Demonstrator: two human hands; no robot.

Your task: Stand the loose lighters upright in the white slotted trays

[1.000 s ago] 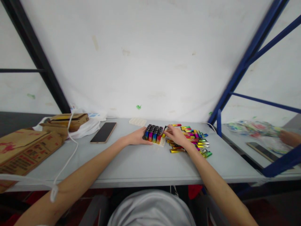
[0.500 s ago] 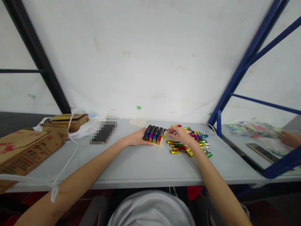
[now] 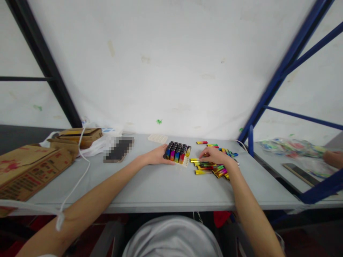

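In the head view, a block of upright lighters (image 3: 175, 152) with black tops and shiny rainbow bodies stands in rows in a pale tray (image 3: 185, 163). My left hand (image 3: 157, 155) is wrapped round the left side of this block. A single gold lighter (image 3: 188, 151) stands in the column at its right edge, with bare tray in front of it. To the right lies a loose pile of metallic lighters (image 3: 214, 170), mostly gold, some red, green and purple. Over the pile's left part, my right hand (image 3: 214, 156) has its fingertips pinched at the end of a gold lighter (image 3: 195, 160).
Behind the block lies another pale tray (image 3: 157, 138). A dark phone-like slab (image 3: 120, 150), partly pixelated, cardboard boxes (image 3: 34, 169) and a white cord (image 3: 87, 160) are on the left. Beyond the blue frame (image 3: 276, 78), another person's hand (image 3: 333, 159) is near plastic bags (image 3: 294, 147) and a phone (image 3: 301, 174).
My right hand has moved right, from the right edge of the block to the lighter pile, and its fingers have closed. My left hand stays on the block.
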